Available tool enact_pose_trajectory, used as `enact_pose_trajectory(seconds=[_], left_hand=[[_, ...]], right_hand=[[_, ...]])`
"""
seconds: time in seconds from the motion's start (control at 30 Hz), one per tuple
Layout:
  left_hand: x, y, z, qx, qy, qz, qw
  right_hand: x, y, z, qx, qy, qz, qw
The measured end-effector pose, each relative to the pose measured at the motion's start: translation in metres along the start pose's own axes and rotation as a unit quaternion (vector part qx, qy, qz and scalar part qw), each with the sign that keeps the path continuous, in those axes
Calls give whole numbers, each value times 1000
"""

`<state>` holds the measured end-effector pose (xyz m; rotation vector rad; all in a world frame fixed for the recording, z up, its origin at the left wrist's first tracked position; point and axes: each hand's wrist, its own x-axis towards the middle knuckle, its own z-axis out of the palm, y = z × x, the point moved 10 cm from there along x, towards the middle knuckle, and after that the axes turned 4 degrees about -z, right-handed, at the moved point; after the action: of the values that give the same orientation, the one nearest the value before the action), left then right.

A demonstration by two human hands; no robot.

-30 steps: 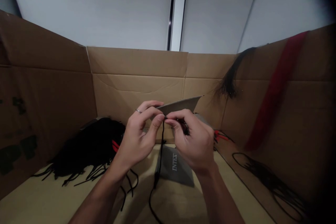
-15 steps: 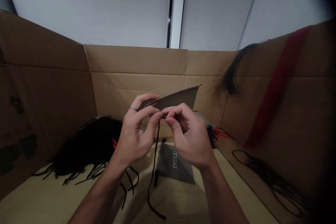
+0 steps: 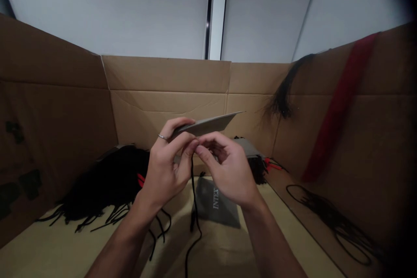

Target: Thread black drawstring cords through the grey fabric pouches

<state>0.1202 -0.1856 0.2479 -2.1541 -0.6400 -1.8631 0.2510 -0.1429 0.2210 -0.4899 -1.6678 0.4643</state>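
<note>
My left hand (image 3: 171,165), with a ring on one finger, is closed on a flat grey pouch (image 3: 206,125) that sticks out to the right behind the fingers. Its thumb and forefinger also pinch a black cord (image 3: 194,195), which dangles down to the table. Fingertip to fingertip with it, my right hand (image 3: 228,167) is closed in a pinch at the cord's upper end; the fingers hide the exact spot. Below the hands, a grey pouch marked INTEX (image 3: 218,208) lies flat on the table.
To the left is a heap of black cords (image 3: 104,182) with a bit of red. More grey pouches (image 3: 249,147) and black cords lie at the back right. Looped black cord (image 3: 335,221) lies far right. Cardboard walls (image 3: 169,104) surround the table, with a red strip (image 3: 342,108) and black strands (image 3: 285,91) hanging.
My right hand has shifted slightly left, its fingertips now meeting the left ones. The held grey pouch has tilted flatter, and the cord's lower end has swung out of the bottom of view.
</note>
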Motion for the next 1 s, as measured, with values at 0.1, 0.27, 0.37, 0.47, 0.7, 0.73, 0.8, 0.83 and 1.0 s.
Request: enact_pose_trajectory(seconds=[0.1,0.27,0.37,0.47,0.7,0.73,0.8,0.83,1.0], left_hand=[[-1,1,-2,22,14,4,1000],[-1,-13,-2,-33,17,-45,998],[0,-32,-13,-127,69,-101,984],[0,-50,-30,-158,127,-152,967],[-1,-68,-29,-180,113,-213,954],[-3,-68,-26,-176,107,-212,955],[-5,-64,-20,-155,94,-203,962],[-6,-61,-18,-138,85,-193,968],[-7,-42,-10,-76,53,-127,988]], right_hand=[[-2,-1,-1,-38,12,-14,999],[-2,-7,-6,-92,18,-25,995],[-1,-20,-25,-144,39,-52,987],[-4,-42,-54,-206,107,-115,966],[-4,-29,-62,-226,84,-76,967],[-3,-28,-60,-234,78,-76,966],[-4,-34,-54,-269,69,-96,956],[-4,-38,-51,-286,64,-109,950],[-6,-52,-43,-318,47,-142,936]])
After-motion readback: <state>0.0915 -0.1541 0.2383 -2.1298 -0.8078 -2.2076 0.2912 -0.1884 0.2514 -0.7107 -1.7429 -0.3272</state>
